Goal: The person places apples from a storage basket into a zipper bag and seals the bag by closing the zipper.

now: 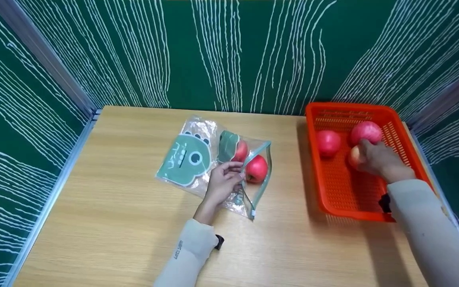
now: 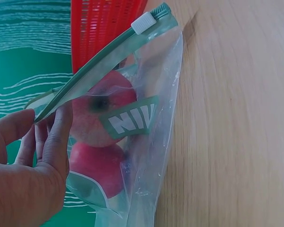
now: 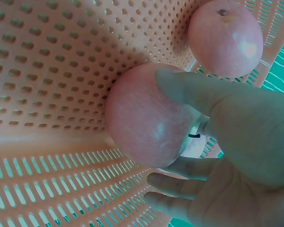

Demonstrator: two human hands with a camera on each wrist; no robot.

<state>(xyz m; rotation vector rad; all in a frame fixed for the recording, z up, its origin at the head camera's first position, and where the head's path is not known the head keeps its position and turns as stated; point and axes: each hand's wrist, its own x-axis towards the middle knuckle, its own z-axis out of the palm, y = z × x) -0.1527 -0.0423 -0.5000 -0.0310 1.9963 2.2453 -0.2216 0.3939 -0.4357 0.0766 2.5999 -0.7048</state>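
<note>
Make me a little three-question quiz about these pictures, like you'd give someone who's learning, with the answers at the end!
1. Count: how many apples show inside the clear bag?
2. True or false: the right hand grips an apple inside the red basket.
3. Choose: the left hand holds
A) the basket's rim
B) the bag's green edge
C) a spoon

Key: 1. Two. 2. True. 3. B.

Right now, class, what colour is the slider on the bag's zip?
The slider is white, seen best in the left wrist view.
</note>
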